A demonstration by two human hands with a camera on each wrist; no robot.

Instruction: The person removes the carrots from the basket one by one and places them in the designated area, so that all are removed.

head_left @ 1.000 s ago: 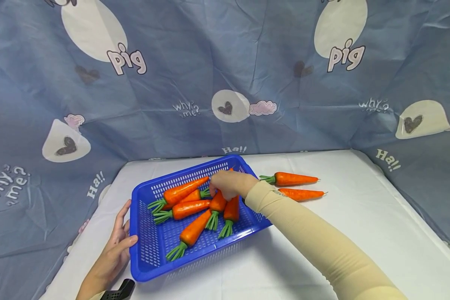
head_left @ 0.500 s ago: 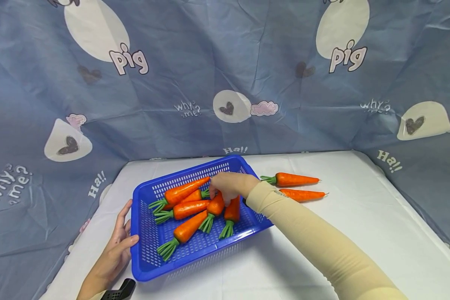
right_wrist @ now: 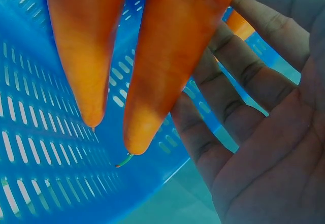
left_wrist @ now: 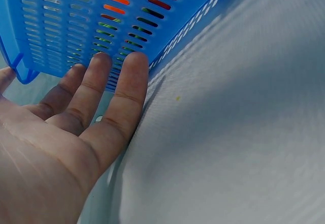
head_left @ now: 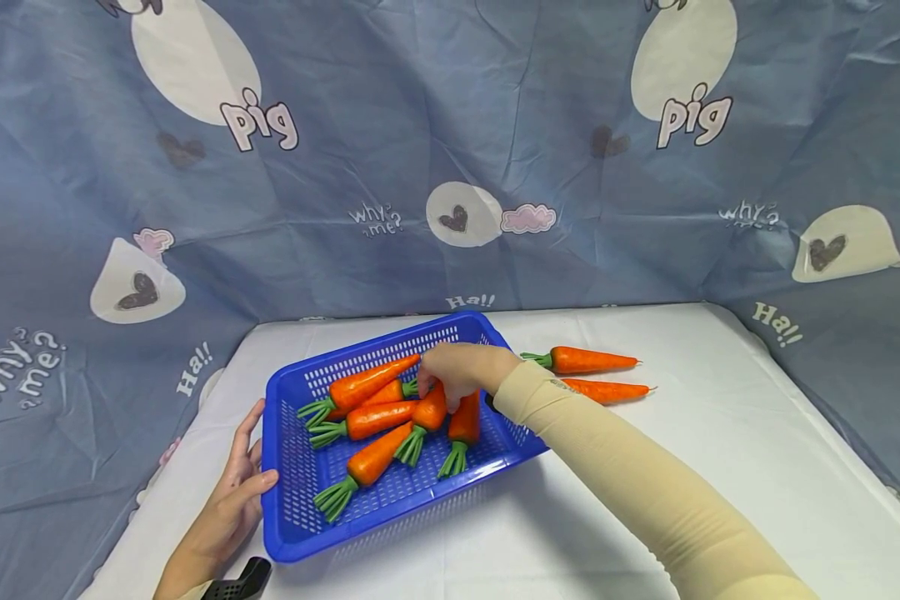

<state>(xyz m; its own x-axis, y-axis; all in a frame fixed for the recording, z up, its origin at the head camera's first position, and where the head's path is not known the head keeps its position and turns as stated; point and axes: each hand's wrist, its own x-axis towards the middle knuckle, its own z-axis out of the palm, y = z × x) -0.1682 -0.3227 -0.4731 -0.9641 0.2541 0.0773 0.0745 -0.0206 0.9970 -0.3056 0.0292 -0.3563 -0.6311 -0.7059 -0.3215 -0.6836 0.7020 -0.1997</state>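
My right hand (head_left: 461, 371) pinches a carrot (right_wrist: 167, 56); left hand (head_left: 228, 498) (straight fingers) touches basket (head_left: 390, 510) around that grip, probably steadying it.

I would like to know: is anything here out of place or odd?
Two carrots lie on the white tablecloth, right of the blue plastic basket, while the other visible carrots lie inside it, so this pair looks misplaced. The left wrist view shows a tiny yellow speck on the tablecloth.
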